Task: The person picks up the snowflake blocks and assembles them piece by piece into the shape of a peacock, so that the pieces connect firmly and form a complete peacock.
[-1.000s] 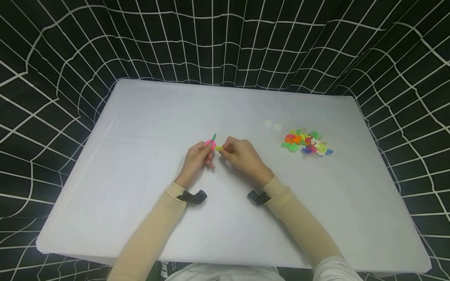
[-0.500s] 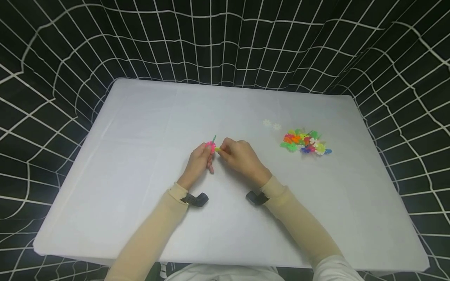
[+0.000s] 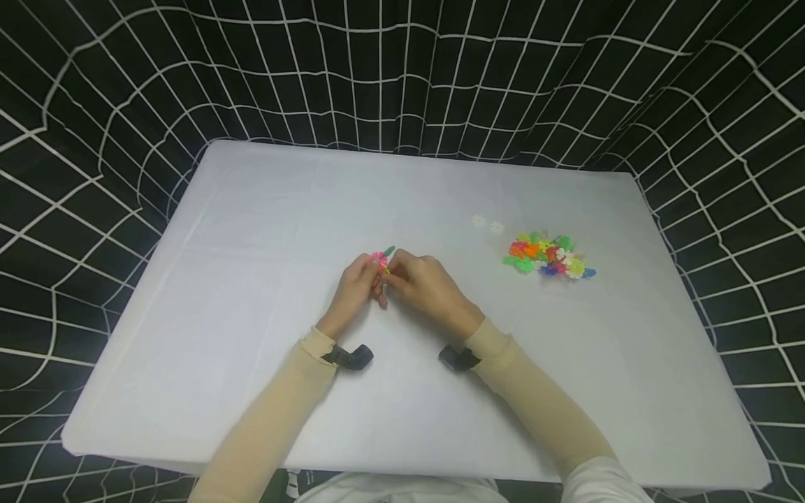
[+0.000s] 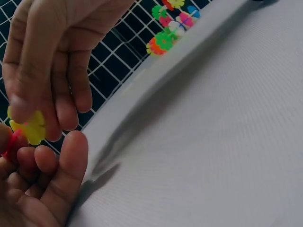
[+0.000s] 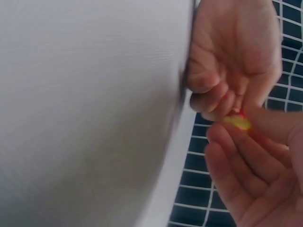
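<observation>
A pink snowflake disc (image 3: 379,258) is pinched between the thumb and fingers of my left hand (image 3: 351,292). From its far side sticks out a green snowflake disc (image 3: 389,251), seen nearly edge-on. My right hand (image 3: 434,286) pinches a yellow snowflake disc (image 4: 35,128) with thumb and index finger. This yellow disc meets the pink one at its edge; whether their slots interlock, I cannot tell. In the right wrist view, fingertips cover most of the yellow disc, and only a sliver of pink shows.
A loose pile of snowflake discs (image 3: 548,256) in several colours lies on the right of the white table (image 3: 283,202). Two white discs (image 3: 488,223) lie just left of the pile. Black netted cloth (image 3: 402,77) with white lines surrounds the table.
The green disc has turned from pointing away to leaning right, as the pink disc rotated in my left hand. My right hand has come slightly closer, with the yellow disc against the pink.
</observation>
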`<state>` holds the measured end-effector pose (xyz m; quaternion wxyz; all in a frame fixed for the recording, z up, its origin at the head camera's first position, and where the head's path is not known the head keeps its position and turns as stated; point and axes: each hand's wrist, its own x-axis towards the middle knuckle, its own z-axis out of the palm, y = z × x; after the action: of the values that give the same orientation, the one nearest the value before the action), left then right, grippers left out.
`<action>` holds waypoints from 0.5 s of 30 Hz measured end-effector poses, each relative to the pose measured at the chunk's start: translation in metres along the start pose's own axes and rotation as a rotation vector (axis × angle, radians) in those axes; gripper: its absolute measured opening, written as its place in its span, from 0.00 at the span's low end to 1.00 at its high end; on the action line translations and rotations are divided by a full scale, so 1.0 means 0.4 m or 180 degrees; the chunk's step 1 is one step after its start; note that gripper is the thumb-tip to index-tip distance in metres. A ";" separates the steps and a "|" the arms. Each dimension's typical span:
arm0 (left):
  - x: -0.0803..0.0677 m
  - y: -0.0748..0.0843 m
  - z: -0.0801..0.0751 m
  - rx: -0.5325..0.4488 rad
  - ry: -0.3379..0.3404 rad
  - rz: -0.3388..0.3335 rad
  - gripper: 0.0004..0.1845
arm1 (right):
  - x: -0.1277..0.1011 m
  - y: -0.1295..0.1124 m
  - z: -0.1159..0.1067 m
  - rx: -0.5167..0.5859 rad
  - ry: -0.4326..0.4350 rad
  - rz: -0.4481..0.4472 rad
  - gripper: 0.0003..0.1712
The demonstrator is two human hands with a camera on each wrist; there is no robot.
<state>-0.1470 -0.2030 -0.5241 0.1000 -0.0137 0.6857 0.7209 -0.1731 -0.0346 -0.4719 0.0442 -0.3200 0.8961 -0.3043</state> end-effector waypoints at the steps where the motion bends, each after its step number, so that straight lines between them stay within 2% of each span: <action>1: 0.000 -0.001 -0.001 -0.0029 0.0036 0.0008 0.12 | -0.002 0.000 -0.003 0.0054 -0.0072 -0.0002 0.08; 4: 0.002 -0.003 -0.003 -0.0144 0.0093 0.0016 0.11 | -0.005 0.003 -0.030 0.0197 -0.0280 0.0113 0.08; 8: 0.003 -0.001 -0.005 -0.0119 0.0075 0.0032 0.13 | 0.005 0.036 -0.100 0.0164 -0.0256 0.0638 0.09; 11: 0.002 0.000 -0.005 -0.0055 0.0068 0.0058 0.14 | 0.023 0.091 -0.162 0.0031 -0.0136 0.1097 0.13; 15: -0.001 -0.002 -0.005 0.0037 0.0053 0.0055 0.15 | 0.046 0.177 -0.239 -0.0155 -0.0277 0.1551 0.19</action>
<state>-0.1466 -0.2049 -0.5251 0.0881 -0.0132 0.6907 0.7176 -0.2523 0.0468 -0.4330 0.1471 -0.1082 0.9511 -0.2489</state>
